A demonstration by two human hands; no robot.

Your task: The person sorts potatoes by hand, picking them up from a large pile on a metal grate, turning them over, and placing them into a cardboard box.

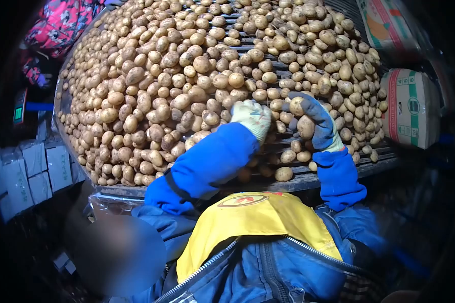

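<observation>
A broad heap of potatoes point(159, 108) lies on a slatted sorting table point(338, 174). My left hand point(251, 119), in a pale knitted glove, rests against potatoes at the middle of the heap. Its fingers curl down and inward, and whatever they hold is hidden beneath the glove. To its right is my right hand point(322, 123), in a glove with grey-blue coated fingers. Those fingers bend around two potatoes, a smaller one point(297, 106) above and a larger one point(305, 127) below. Both forearms wear bright blue sleeves.
Cartons point(411, 107) stand beyond the table's right edge. At the left are stacked white boxes point(19, 177) and a device with a green lit display point(18, 113). A person in a pink patterned sleeve point(63, 25) is at the upper left. Dark slats point(244, 49) show between potatoes.
</observation>
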